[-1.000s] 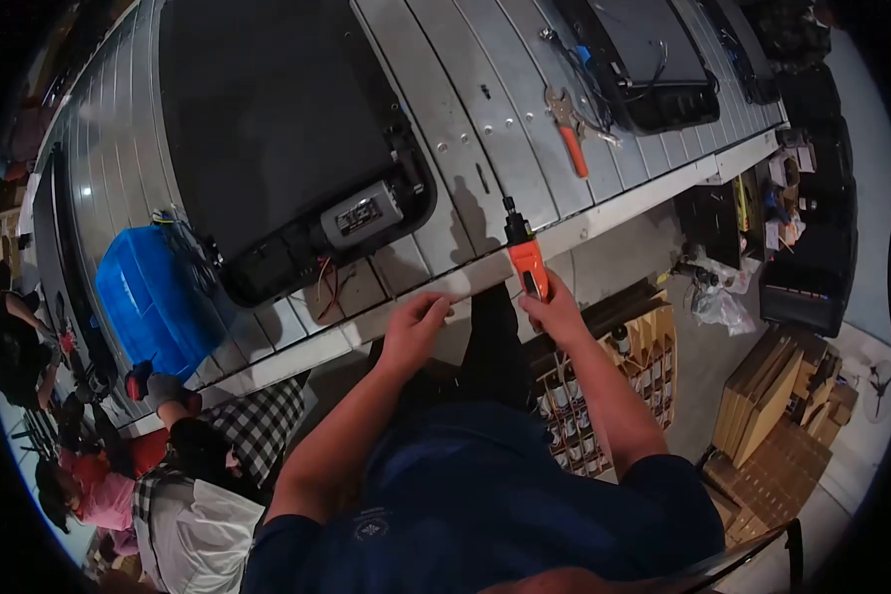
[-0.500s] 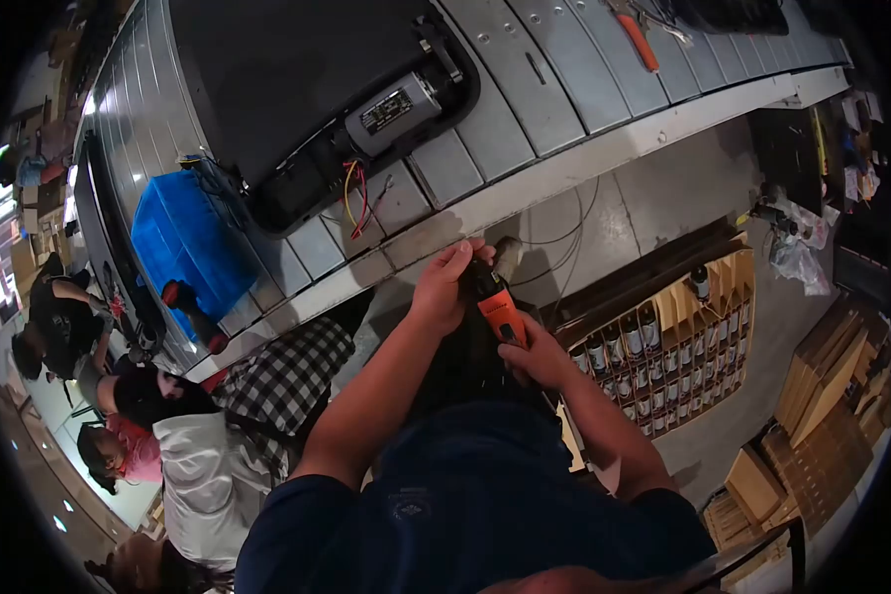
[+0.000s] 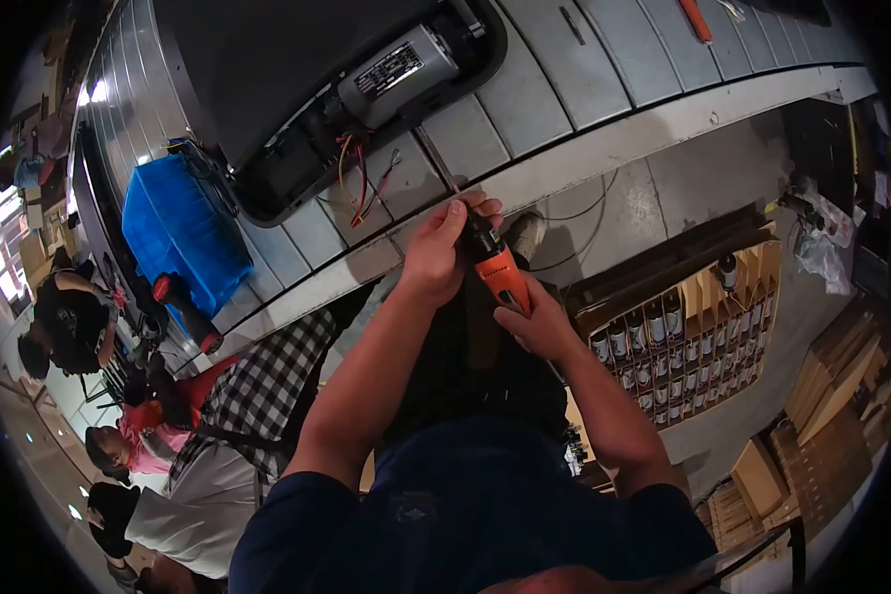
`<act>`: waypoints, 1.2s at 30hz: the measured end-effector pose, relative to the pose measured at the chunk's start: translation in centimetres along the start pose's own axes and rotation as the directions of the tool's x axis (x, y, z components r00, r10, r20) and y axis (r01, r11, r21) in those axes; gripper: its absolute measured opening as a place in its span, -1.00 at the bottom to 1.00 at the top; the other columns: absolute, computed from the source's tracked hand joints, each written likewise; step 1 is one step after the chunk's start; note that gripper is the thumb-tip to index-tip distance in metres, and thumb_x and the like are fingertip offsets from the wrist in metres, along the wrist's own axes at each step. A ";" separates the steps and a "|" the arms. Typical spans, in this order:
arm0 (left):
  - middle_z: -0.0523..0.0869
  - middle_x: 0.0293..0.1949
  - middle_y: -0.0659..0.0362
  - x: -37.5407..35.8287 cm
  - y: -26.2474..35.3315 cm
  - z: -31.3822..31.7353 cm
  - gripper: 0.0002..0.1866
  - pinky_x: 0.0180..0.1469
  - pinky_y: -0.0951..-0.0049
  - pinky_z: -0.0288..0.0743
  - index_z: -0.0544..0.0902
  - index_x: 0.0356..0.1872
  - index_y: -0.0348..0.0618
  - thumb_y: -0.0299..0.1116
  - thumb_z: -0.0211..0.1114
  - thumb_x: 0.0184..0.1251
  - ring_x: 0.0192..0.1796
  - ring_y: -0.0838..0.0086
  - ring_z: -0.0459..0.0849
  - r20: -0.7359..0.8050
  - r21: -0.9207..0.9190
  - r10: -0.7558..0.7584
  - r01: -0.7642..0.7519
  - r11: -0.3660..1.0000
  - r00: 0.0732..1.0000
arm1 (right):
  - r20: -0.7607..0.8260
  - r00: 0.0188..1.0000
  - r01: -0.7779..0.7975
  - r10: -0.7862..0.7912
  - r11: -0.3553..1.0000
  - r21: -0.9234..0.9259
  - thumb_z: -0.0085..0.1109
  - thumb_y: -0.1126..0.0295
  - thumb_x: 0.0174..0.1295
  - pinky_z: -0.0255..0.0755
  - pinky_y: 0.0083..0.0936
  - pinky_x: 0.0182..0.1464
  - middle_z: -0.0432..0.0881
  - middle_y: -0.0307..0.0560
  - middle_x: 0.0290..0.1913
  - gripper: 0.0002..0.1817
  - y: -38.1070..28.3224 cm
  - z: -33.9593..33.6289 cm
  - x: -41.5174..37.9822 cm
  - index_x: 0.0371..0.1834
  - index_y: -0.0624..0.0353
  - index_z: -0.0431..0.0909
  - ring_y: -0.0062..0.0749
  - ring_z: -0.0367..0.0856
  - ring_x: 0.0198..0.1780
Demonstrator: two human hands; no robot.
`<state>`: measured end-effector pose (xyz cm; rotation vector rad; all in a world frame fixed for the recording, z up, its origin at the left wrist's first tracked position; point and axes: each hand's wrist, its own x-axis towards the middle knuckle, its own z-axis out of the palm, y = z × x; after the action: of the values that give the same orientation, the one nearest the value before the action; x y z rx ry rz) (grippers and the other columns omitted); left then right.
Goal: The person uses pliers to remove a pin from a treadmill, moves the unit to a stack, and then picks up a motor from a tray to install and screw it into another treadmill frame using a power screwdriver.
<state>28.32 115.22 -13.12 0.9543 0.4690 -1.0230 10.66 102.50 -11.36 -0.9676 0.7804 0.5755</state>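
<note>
By the near edge of the bench (image 3: 604, 148), your right hand (image 3: 539, 322) is wrapped round the orange power tool (image 3: 496, 269), its palm side out of sight. Your left hand (image 3: 438, 252) curls at the tool's black front end and covers its tip; I cannot tell whether it grips anything there. Beyond, the black unit (image 3: 243, 79) with its grey motor (image 3: 401, 74) runs off the top, as does an orange handle (image 3: 696, 20).
</note>
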 end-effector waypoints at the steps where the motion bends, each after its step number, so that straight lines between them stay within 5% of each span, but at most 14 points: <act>1: 0.75 0.23 -0.03 0.2 0.2 0.0 -0.56 0.42 0.14 0.58 0.59 0.34 -0.30 -0.13 0.09 0.80 0.26 0.17 0.72 0.015 -0.003 0.002 -0.002 1.000 1.000 | -0.019 1.000 -0.003 0.003 1.000 -0.015 0.49 0.38 0.34 0.50 -0.43 0.28 0.60 -0.24 0.18 -0.27 -0.2 0.1 0.2 0.57 0.06 0.39 -0.54 0.59 0.16; 9: 0.73 0.29 -0.05 1.2 1.2 -0.2 -0.56 0.43 0.12 0.56 0.58 0.36 -0.30 -0.13 0.07 0.81 0.31 0.15 0.71 0.023 -0.017 -0.018 0.019 1.000 1.000 | -0.062 0.997 -0.041 0.038 0.998 -0.046 0.50 0.38 0.32 0.50 -0.44 0.29 0.62 -0.27 0.18 -0.23 -0.2 0.5 1.4 0.60 0.04 0.39 -0.55 0.60 0.15; 13: 0.71 0.33 -0.05 1.6 1.4 -0.4 -0.55 0.42 0.08 0.56 0.57 0.37 -0.28 -0.12 0.05 0.82 0.36 0.12 0.68 0.053 -0.014 0.001 0.000 1.000 0.999 | -0.069 0.990 0.120 -0.123 0.992 -0.043 0.52 0.40 0.30 0.50 -0.44 0.30 0.63 -0.26 0.18 -0.20 0.3 0.7 2.2 0.61 0.03 0.38 -0.55 0.59 0.15; 21: 0.65 0.41 -0.07 2.6 2.1 -1.1 -0.52 0.52 0.03 0.47 0.53 0.43 -0.29 -0.11 0.07 0.80 0.48 0.03 0.59 0.126 -0.025 0.011 -0.007 1.000 0.992 | -0.037 0.999 0.018 -0.020 0.999 -0.047 0.50 0.41 0.30 0.48 -0.44 0.32 0.62 -0.26 0.19 -0.21 -0.6 0.0 3.2 0.61 0.05 0.38 -0.53 0.59 0.17; 25: 0.65 0.41 -0.06 2.3 2.1 -0.4 -0.52 0.50 0.05 0.48 0.54 0.44 -0.29 -0.12 0.07 0.80 0.46 0.05 0.60 0.083 -0.044 -0.016 0.019 0.999 0.996 | -0.013 1.000 0.029 -0.029 1.000 0.002 0.46 0.43 0.31 0.53 -0.47 0.18 0.62 -0.28 0.07 -0.24 0.3 -0.3 3.4 0.60 0.03 0.39 -0.54 0.61 0.05; 29: 0.66 0.39 -0.05 2.6 2.1 -0.5 -0.52 0.50 0.10 0.47 0.54 0.45 -0.31 -0.15 0.01 0.83 0.44 0.09 0.61 0.062 -0.015 0.007 -0.006 1.000 0.998 | 0.101 0.988 -0.130 0.116 0.980 0.148 0.39 0.46 0.34 0.45 -0.58 -0.22 0.58 -0.31 -0.13 -0.29 -1.3 -1.0 3.0 0.57 -0.02 0.41 -0.61 0.55 -0.25; 31: 0.65 0.40 -0.06 2.7 1.8 -0.7 -0.51 0.48 0.07 0.49 0.53 0.45 -0.31 -0.13 0.03 0.82 0.44 0.08 0.60 0.075 -0.030 0.022 -0.020 0.999 0.997 | 0.012 0.999 -0.044 0.043 0.995 0.090 0.36 0.46 0.35 0.34 -0.63 -0.38 0.55 -0.33 -0.21 -0.32 -0.7 -0.2 3.2 0.56 -0.05 0.42 -0.65 0.48 -0.38; 33: 0.65 0.40 -0.06 2.7 1.4 -0.5 -0.51 0.46 0.06 0.50 0.53 0.44 -0.32 -0.12 0.03 0.82 0.45 0.09 0.60 0.081 -0.039 0.036 -0.033 0.999 0.996 | 0.272 0.953 -0.231 0.134 0.904 0.360 0.35 0.46 0.35 0.35 -0.63 -0.38 0.55 -0.33 -0.22 -0.32 -0.5 -2.4 3.1 0.56 -0.06 0.42 -0.65 0.48 -0.38; 36: 0.67 0.37 -0.05 2.5 1.7 -0.3 -0.52 0.47 0.08 0.49 0.54 0.42 -0.32 -0.13 0.01 0.83 0.44 0.11 0.61 0.081 -0.037 0.047 -0.044 0.998 0.996 | 0.265 0.953 -0.226 0.144 0.924 0.310 0.37 0.47 0.34 0.38 -0.61 -0.34 0.55 -0.34 -0.22 -0.31 -0.8 -2.3 3.2 0.56 -0.06 0.43 -0.65 0.49 -0.36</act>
<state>30.98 114.57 -14.35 0.8847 0.3939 -1.0055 12.40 100.37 -14.35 -0.4992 0.7296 0.6830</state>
